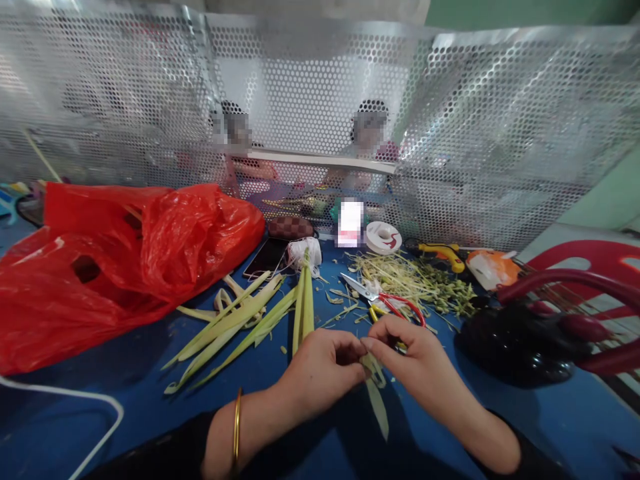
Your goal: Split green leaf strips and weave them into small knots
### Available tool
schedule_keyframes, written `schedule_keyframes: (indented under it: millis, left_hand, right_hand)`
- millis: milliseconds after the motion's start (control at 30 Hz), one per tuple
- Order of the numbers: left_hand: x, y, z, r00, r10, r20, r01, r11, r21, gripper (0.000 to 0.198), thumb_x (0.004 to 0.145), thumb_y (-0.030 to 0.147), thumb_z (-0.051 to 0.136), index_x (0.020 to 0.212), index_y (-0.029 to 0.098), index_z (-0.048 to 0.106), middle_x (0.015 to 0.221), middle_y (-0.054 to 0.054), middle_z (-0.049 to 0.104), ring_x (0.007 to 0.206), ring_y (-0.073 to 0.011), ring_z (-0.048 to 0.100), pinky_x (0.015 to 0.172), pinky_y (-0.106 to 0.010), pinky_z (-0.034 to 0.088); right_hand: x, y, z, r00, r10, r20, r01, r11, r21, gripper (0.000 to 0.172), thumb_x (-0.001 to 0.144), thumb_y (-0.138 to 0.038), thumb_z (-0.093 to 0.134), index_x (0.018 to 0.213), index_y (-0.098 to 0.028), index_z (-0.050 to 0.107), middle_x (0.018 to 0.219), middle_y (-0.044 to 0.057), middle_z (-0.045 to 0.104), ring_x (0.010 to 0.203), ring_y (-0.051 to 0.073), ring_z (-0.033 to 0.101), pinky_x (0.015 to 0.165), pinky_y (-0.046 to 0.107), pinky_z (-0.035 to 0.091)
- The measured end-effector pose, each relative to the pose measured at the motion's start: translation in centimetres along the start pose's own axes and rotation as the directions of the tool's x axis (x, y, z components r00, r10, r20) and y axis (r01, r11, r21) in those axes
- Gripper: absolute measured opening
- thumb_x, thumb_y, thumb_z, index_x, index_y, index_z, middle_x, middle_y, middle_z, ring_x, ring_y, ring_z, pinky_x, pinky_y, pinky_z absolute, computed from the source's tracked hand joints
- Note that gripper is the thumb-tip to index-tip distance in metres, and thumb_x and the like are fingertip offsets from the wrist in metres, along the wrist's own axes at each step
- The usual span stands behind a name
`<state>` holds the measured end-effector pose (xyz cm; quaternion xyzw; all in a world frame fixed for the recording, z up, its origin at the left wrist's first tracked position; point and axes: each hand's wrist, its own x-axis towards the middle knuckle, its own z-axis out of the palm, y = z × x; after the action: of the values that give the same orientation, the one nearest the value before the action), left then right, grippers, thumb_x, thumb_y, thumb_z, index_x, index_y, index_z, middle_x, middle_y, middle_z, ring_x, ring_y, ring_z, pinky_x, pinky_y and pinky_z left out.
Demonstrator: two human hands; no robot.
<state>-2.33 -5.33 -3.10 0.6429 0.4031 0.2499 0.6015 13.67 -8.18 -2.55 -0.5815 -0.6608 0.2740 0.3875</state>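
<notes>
My left hand (325,370) and my right hand (407,353) meet over the blue table, fingertips pinched together. Between them hangs a pale green corn husk strip (377,407), folded or looped near the fingers, its pointed end drooping down. Exactly how each finger grips it is partly hidden. Just beyond my right hand lie scissors (383,297) with red handles and open blades. Upright husk leaves (303,307), joined at the top, stand behind my left hand, in front of a white thread spool (305,253). More long husk strips (240,313) spread out to the left.
A big red plastic bag (125,260) covers the left side. Dry trimmings (405,280) lie behind the scissors, near a white ribbon reel (384,238). A yellow-handled tool (443,253) and a black bag (520,347) are on the right. A perforated metal screen (310,87) closes off the back.
</notes>
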Motion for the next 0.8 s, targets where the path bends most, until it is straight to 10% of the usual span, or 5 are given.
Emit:
schedule_keyframes:
  millis: [333,800]
  left_hand:
    - [0.1,-0.3,0.1,0.932,-0.157,0.327,0.217,0.964,-0.156,0.009,0.058,0.019,0.068,0.064,0.015,0.064,0.055,0.004,0.058,0.047,-0.0084,0.050,0.051,-0.021,0.039]
    - [-0.3,-1.0,0.7,0.887,-0.228,0.401,0.329,0.922,-0.205,0.032,0.058,0.040,0.079,0.060,0.015,0.060,0.056,-0.001,0.064,0.046,-0.0093,0.055,0.051,-0.023,0.044]
  right_hand:
    - [0.5,1.3,1.4,0.985,0.122,-0.124,-0.080,0.951,0.300,0.024,0.091,-0.038,0.047,0.073,-0.022,0.048,0.062,-0.003,0.052,0.057,0.013,0.050,0.054,0.025,0.042]
    - [-0.2,1.6,2.2,0.986,0.029,-0.163,-0.024,0.999,0.034,0.021,0.095,-0.034,0.043,0.077,-0.024,0.042,0.057,-0.007,0.045,0.051,0.012,0.043,0.052,0.025,0.033]
